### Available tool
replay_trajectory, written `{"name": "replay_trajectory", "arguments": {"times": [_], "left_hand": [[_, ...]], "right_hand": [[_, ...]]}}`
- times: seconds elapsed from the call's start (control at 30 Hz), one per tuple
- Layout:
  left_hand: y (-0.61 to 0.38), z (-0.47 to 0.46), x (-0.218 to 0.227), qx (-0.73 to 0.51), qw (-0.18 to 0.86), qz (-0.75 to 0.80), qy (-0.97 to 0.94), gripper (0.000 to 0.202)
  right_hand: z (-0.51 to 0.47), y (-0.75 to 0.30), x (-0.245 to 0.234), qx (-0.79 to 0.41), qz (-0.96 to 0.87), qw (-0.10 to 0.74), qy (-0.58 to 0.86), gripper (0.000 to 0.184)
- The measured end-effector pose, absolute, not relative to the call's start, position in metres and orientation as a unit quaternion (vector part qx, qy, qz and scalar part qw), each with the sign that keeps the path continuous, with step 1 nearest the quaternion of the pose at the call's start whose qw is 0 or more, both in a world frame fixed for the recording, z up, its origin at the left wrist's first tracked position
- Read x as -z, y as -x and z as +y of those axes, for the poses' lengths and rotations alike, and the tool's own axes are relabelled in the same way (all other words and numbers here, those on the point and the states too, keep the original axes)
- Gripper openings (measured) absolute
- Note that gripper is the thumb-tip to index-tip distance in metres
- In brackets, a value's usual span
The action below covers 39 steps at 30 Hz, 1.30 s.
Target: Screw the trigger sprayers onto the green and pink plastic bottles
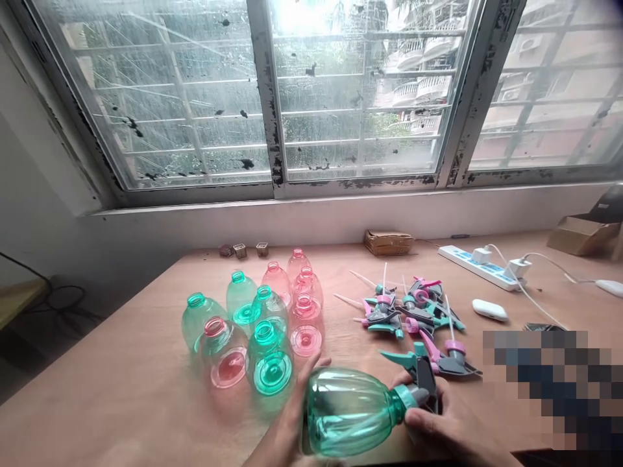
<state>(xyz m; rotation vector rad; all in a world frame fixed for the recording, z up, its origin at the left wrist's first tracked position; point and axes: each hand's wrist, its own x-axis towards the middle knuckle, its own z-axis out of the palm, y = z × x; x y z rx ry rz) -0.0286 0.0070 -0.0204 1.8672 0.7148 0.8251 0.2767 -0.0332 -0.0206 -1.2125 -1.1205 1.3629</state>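
I hold a clear green bottle on its side low over the wooden table. My left hand is wrapped round its base end. My right hand grips the teal and grey trigger sprayer head sitting on the bottle's neck. To the left stand several open green bottles and pink bottles in a cluster. A pile of loose pink, teal and grey sprayer heads with dip tubes lies just beyond my right hand.
A white power strip with plugged chargers and cables lies at the back right. A small white case, a woven box and a cardboard box are near the wall under the window.
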Motion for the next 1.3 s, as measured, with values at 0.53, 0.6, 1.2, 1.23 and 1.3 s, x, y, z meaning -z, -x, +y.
{"name": "replay_trajectory", "arguments": {"times": [0.53,0.6,1.2,1.23,1.3], "left_hand": [[0.027,0.002,0.002,-0.303,0.493,0.306,-0.756,0.103],[0.026,0.001,0.002,-0.315,0.484,0.291,-0.763,0.104],[0.026,0.001,0.007,-0.317,0.453,0.287,-0.783,0.102],[0.025,0.001,0.008,-0.323,0.448,0.279,-0.785,0.099],[0.024,0.001,0.009,-0.321,0.453,0.278,-0.784,0.098]], "right_hand": [[-0.032,-0.271,0.025,-0.562,-0.431,0.508,0.490,0.055],[-0.033,-0.269,0.024,-0.583,-0.417,0.504,0.482,0.059],[-0.036,-0.266,0.012,-0.564,-0.407,0.524,0.492,0.054],[-0.035,-0.267,0.013,-0.566,-0.405,0.526,0.489,0.054],[-0.034,-0.268,0.017,-0.565,-0.404,0.530,0.486,0.054]]}}
